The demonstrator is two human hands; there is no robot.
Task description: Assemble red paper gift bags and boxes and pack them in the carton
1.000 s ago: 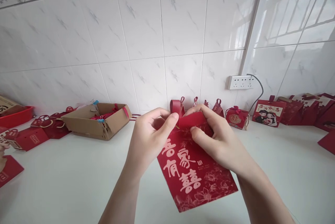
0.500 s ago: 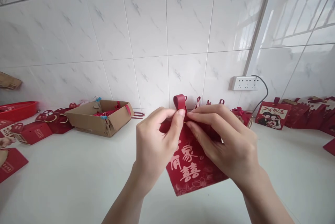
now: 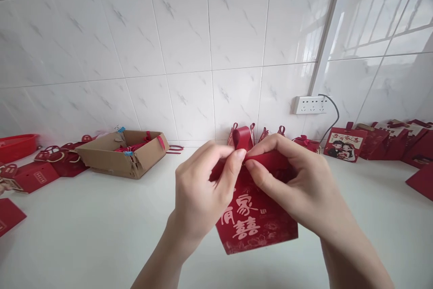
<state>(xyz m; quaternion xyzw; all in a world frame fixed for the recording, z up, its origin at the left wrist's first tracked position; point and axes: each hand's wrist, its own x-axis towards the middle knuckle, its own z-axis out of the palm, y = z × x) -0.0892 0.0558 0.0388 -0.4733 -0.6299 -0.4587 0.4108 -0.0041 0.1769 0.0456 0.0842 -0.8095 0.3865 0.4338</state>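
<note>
A red gift box (image 3: pixel 259 219) with pale Chinese characters and a flower print hangs between my hands, above the white table. From its top rises a loop of dark red ribbon (image 3: pixel 242 138). My left hand (image 3: pixel 208 185) pinches the base of this loop between thumb and forefinger. Close beside it, my right hand (image 3: pixel 287 181) has thumb and forefinger closed at the top edge of the box, by the ribbon. Whatever lies exactly between the right fingertips is hidden.
A cardboard box (image 3: pixel 111 162) holding red ribbons stands left of centre. Red gift boxes (image 3: pixel 37 176) lie farther left, near a red basin (image 3: pixel 16 147). More red packages (image 3: pixel 385 142) line the right side. A socket strip (image 3: pixel 310 105) with a cable is on the tiled wall.
The view has shifted slightly right. The ribbon loop looks wider and turned more toward me. My right fingers have changed position a little at the box's top.
</note>
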